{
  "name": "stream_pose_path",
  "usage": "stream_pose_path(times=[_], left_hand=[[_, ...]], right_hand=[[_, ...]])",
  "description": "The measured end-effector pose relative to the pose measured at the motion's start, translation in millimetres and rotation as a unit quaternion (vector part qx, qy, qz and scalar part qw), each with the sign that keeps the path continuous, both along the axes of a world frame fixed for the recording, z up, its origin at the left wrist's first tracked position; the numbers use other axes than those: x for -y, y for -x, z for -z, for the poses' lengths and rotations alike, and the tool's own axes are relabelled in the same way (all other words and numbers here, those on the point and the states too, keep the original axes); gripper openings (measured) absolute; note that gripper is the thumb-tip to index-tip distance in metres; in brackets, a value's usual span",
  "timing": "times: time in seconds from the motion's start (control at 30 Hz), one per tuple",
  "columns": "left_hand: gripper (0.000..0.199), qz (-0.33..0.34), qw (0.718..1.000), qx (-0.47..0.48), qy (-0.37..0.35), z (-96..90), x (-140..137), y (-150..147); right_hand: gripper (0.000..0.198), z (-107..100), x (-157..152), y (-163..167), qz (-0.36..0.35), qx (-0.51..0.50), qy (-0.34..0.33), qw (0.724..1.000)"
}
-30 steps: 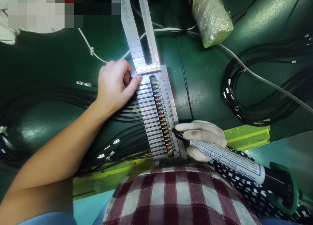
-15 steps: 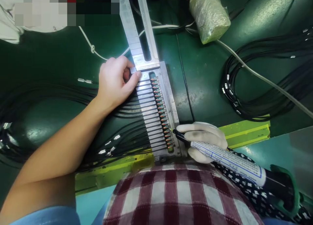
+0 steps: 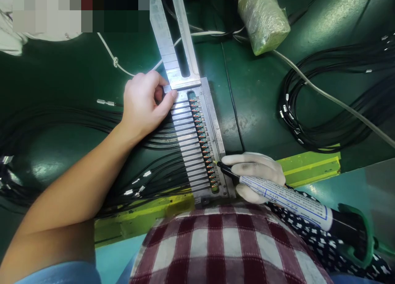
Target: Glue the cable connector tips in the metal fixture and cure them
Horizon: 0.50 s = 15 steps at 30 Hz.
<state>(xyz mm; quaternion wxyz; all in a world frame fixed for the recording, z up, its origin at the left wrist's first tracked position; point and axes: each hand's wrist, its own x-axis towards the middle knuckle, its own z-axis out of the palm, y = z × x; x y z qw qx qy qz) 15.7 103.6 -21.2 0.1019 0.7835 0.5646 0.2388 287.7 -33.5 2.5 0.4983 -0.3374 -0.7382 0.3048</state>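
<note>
My bare left hand [image 3: 146, 101] pinches the upper left corner of a flat metal fixture [image 3: 187, 146] between thumb and fingers. Across the fixture lies a row of black cables [image 3: 182, 140], their stripped ends and small green circuit boards [image 3: 202, 134] lined up over a slot. In a white glove, my right hand [image 3: 261, 175] grips a dispensing tube [image 3: 286, 197] with a printed white label. Its black nozzle [image 3: 226, 169] points left, the tip close to the boards near the lower part of the row; whether it touches one, I cannot tell.
A slotted metal arm [image 3: 168, 41] extends away from the fixture. Coiled black cables [image 3: 291, 111] lie on the right, and more cables [image 3: 55, 111] on the left. A plastic-wrapped block [image 3: 265, 25] and a white cord [image 3: 333, 99] are farther back. Yellow-green edging [image 3: 311, 169] runs along the table's front.
The view has shifted slightly left. Both hands keep their grips, and the nozzle tip stays at nearly the same spot by the boards.
</note>
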Motion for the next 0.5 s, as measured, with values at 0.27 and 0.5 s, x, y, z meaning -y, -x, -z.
stream_pose_path(times=[0.27, 0.5], left_hand=[[0.019, -0.002, 1.0, -0.002, 0.007, -0.6, 0.7, -0.5], [0.019, -0.001, 1.0, -0.006, 0.005, -0.2, 0.7, -0.3]], right_hand=[[0.023, 2.8, 2.1, 0.7, 0.009, -0.01, -0.004, 1.0], [0.018, 6.7, 5.7, -2.3, 0.007, -0.004, -0.002, 1.0]])
